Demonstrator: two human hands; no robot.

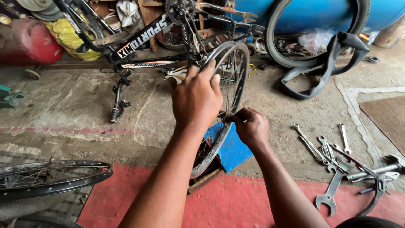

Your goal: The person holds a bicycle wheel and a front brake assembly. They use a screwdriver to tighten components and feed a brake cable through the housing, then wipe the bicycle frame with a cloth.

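A bare bicycle wheel rim with thin spokes stands upright on the concrete floor in front of me. My left hand grips the rim's near edge from above, fingers curled over it. Just right of it, my right hand pinches a spoke or small part close to the rim, fingers closed tight. What lies between those fingertips is too small to tell. The wheel's lower part rests beside a blue flat piece.
An upturned black bicycle frame lies behind the wheel. A tyre and a limp inner tube sit at the back right. Several spanners lie on the right. Another wheel is at lower left, a red tank at upper left.
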